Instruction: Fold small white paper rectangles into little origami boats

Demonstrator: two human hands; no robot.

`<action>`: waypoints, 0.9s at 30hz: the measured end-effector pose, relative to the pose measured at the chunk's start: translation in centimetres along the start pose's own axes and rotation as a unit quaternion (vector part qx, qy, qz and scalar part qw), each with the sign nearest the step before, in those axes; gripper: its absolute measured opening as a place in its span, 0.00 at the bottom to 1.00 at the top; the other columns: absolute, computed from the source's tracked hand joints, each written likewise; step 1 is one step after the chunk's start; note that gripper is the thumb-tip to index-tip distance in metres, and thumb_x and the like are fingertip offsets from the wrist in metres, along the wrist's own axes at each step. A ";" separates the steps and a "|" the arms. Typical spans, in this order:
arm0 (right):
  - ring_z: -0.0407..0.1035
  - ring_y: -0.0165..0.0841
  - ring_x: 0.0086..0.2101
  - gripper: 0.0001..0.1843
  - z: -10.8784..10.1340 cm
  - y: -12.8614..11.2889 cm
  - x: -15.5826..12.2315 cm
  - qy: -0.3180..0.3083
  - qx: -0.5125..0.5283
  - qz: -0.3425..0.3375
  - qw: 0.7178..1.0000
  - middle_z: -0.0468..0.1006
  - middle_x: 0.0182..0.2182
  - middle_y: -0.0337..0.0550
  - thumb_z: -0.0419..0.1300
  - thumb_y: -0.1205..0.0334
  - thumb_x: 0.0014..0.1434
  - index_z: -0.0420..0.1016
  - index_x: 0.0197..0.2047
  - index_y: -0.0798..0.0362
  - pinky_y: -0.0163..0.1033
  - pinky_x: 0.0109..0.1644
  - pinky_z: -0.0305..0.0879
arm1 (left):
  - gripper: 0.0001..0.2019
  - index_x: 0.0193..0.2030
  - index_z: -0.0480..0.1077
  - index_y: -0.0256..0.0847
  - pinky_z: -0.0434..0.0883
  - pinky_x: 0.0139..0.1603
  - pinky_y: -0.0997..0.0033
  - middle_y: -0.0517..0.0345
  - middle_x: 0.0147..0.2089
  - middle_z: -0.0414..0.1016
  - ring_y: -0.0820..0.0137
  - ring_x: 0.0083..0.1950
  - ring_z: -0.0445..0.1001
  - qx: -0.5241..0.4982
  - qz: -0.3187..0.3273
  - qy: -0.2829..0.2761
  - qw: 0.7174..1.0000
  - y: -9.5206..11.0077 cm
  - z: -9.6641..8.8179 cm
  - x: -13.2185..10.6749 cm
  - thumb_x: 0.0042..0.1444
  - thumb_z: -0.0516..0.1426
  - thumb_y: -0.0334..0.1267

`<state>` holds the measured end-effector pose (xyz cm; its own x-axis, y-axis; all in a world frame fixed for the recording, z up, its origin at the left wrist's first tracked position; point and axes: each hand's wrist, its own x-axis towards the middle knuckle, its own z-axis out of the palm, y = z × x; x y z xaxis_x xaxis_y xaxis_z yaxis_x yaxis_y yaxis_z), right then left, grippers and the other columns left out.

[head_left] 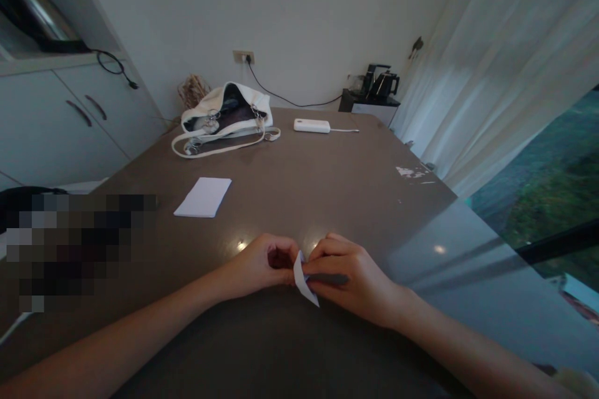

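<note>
A small piece of white paper (303, 283) is held upright and curved between my two hands, above the near part of the table. My left hand (262, 265) pinches its left side with thumb and fingers, the fingers curled into a loop. On the other side, my right hand (352, 271) grips the paper between thumb and bent fingers. Its lower corner sticks out below the fingertips. Farther off to the left, a stack of white paper sheets (203, 197) lies flat on the brown table (318, 193).
A white handbag (213, 106) lies open at the table's far left. A white power bank (311, 126) with a short cable rests at the far edge. White scraps (412, 172) lie near the right edge, by the curtain (449, 75). The left side is pixelated.
</note>
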<state>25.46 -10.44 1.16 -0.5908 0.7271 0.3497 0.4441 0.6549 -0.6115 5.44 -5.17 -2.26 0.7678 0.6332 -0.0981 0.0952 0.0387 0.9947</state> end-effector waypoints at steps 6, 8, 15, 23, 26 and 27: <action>0.66 0.33 0.35 0.10 0.3 0.1 -0.1 0.005 0.017 0.008 1.000 0.74 0.32 0.45 0.61 0.70 0.56 0.79 0.42 0.53 0.36 0.38 0.62 | 0.06 0.31 0.71 0.35 0.66 0.35 0.75 0.60 0.29 0.72 0.73 0.32 0.70 0.019 0.027 0.004 0.999 0.4 0.3 -0.1 0.51 0.62 0.35; 0.66 0.33 0.35 0.10 0.3 0.1 -0.1 0.013 0.022 0.016 1.000 0.75 0.32 0.45 0.62 0.71 0.56 0.79 0.41 0.53 0.36 0.37 0.62 | 0.06 0.31 0.71 0.35 0.66 0.35 0.76 0.60 0.29 0.72 0.73 0.32 0.70 0.015 0.031 0.004 0.999 0.5 0.4 -0.1 0.51 0.62 0.35; 0.67 0.33 0.33 0.09 0.3 0.0 0.0 0.014 0.033 0.047 0.998 0.75 0.31 0.44 0.63 0.72 0.53 0.81 0.38 0.52 0.36 0.36 0.62 | 0.04 0.29 0.71 0.35 0.65 0.31 0.77 0.63 0.25 0.70 0.75 0.28 0.68 0.030 0.019 0.008 0.999 -0.1 0.3 0.0 0.51 0.61 0.33; 0.69 0.31 0.31 0.06 0.2 0.5 0.0 0.072 0.040 0.072 0.994 0.76 0.30 0.44 0.64 0.68 0.54 0.80 0.37 0.56 0.34 0.36 0.63 | 0.05 0.30 0.72 0.36 0.66 0.32 0.76 0.61 0.26 0.72 0.73 0.29 0.70 0.040 0.024 0.051 0.998 0.3 0.4 0.1 0.51 0.62 0.35; 0.69 0.29 0.30 0.05 0.0 0.6 0.0 0.095 0.018 0.089 0.991 0.76 0.29 0.42 0.64 0.67 0.53 0.79 0.36 0.56 0.32 0.34 0.63 | 0.07 0.34 0.72 0.36 0.68 0.33 0.74 0.58 0.29 0.74 0.72 0.30 0.72 0.007 0.033 0.053 0.998 0.5 0.4 0.2 0.52 0.61 0.37; 0.69 0.29 0.29 0.05 0.0 0.7 0.1 0.100 0.007 0.094 0.990 0.76 0.28 0.41 0.64 0.67 0.53 0.79 0.36 0.55 0.32 0.34 0.62 | 0.08 0.37 0.72 0.36 0.68 0.33 0.74 0.57 0.30 0.74 0.72 0.30 0.72 -0.014 0.035 0.057 0.998 0.5 0.5 0.3 0.53 0.60 0.39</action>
<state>25.72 -9.95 0.78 -0.3515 0.8636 0.3615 0.5232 0.5015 -0.6890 5.98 -5.34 -1.79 0.6951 0.7185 -0.0261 0.0253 0.0119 0.9996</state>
